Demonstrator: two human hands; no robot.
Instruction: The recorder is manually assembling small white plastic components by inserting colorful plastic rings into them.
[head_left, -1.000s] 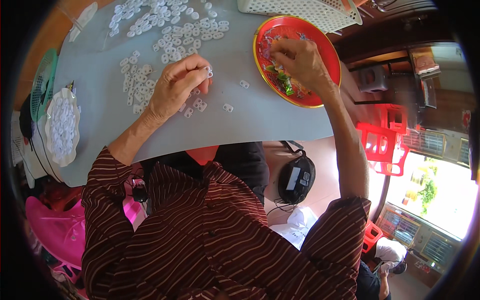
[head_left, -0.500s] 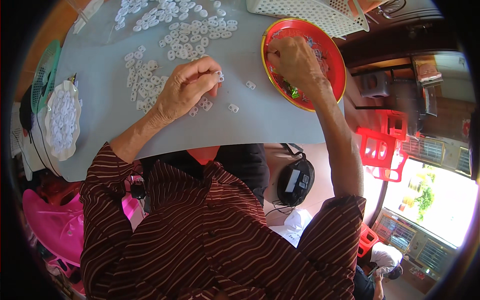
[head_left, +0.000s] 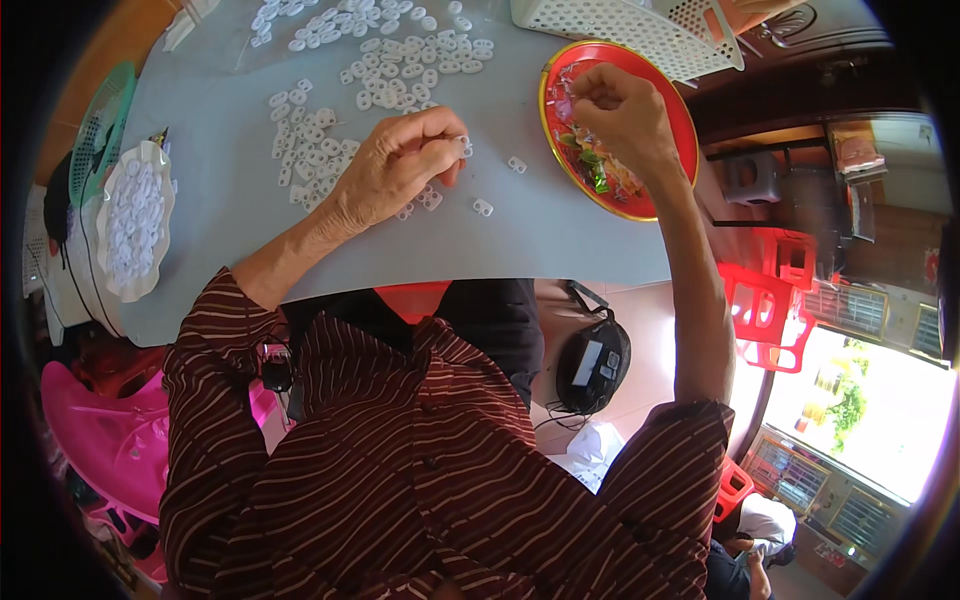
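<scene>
My left hand (head_left: 397,165) rests on the grey table (head_left: 230,220), its fingertips pinching a small white plastic piece (head_left: 464,146). Several more white pieces (head_left: 370,60) lie scattered beyond and beside it, and two lie loose near my fingers (head_left: 484,207). My right hand (head_left: 620,112) hovers over a red round plate (head_left: 680,130) holding small colourful bits (head_left: 598,170). Its fingers are pinched together above the plate's far side; whether something small sits between them I cannot tell.
A white perforated basket (head_left: 620,25) stands behind the plate. At the left edge sits a white dish of white pieces (head_left: 135,220) beside a green fan guard (head_left: 95,140). Red plastic stools (head_left: 770,300) and a black headset (head_left: 592,365) are below the table on the right; a pink chair (head_left: 100,440) on the left.
My right hand has lifted from the plate's middle toward its far rim, fingers pinching. My left hand has shifted slightly right and keeps its pinch on the white piece.
</scene>
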